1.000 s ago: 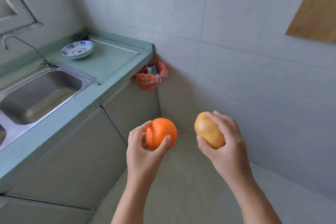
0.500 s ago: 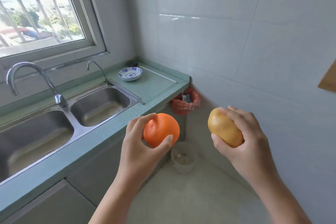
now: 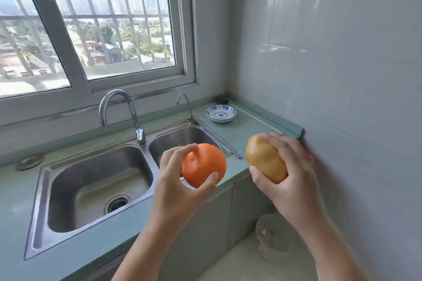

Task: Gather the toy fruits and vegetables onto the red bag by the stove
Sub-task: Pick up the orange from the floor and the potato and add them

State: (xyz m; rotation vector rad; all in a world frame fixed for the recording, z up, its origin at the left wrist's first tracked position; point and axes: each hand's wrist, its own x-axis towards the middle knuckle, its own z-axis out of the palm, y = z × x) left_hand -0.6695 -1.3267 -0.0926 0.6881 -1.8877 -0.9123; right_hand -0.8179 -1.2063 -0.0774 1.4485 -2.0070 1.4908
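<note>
Carrying is the step in hand: left hand [image 3: 180,189] grips a round orange toy fruit [image 3: 204,165], right hand [image 3: 290,173] a tan potato-shaped toy [image 3: 265,159] — both aloft by the steel sink [image 3: 96,180]. Next — find the unseen stove-side bag.

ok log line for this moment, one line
left hand: holds orange | right hand: holds potato | place: over counter by sink | red bag, stove: not seen
</note>
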